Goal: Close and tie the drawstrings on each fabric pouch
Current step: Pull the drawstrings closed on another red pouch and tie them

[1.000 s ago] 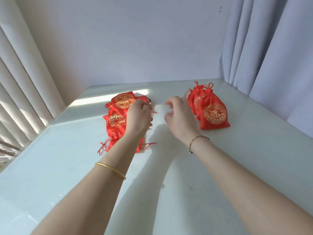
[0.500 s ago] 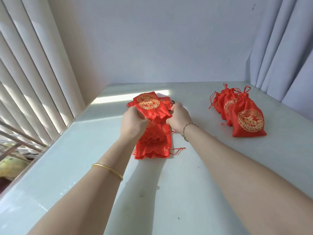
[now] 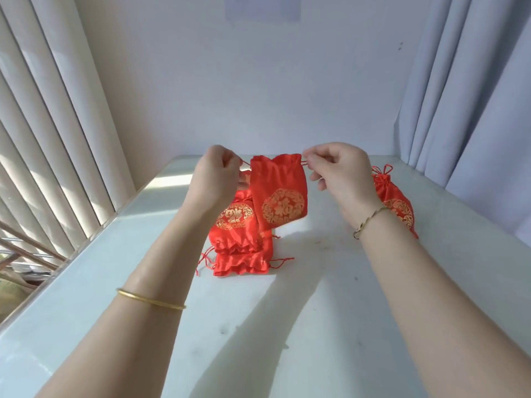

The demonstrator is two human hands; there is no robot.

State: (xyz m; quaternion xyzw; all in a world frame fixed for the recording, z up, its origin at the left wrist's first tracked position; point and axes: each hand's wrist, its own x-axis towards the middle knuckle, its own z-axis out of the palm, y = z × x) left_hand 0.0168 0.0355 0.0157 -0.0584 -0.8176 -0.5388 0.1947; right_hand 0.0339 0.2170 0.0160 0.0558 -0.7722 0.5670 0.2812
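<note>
The left hand [image 3: 218, 173] and right hand [image 3: 340, 173] hold one pouch [image 3: 278, 193] in the air above the desk [image 3: 316, 297]. Their fingers [image 3: 313, 160] pinch a drawstring [image 3: 304, 163] at each side. Its mouth looks partly gathered, not yet tied. The pile [image 3: 241, 248] below, at least three pouches, awaits closing. Tied pouches [image 3: 395, 196] sit behind the right wrist, perhaps two.

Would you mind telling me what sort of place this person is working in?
Probably a room at home, beside a window: vertical blinds on the left, pale curtains on the right, and a white table against a plain wall.
</note>
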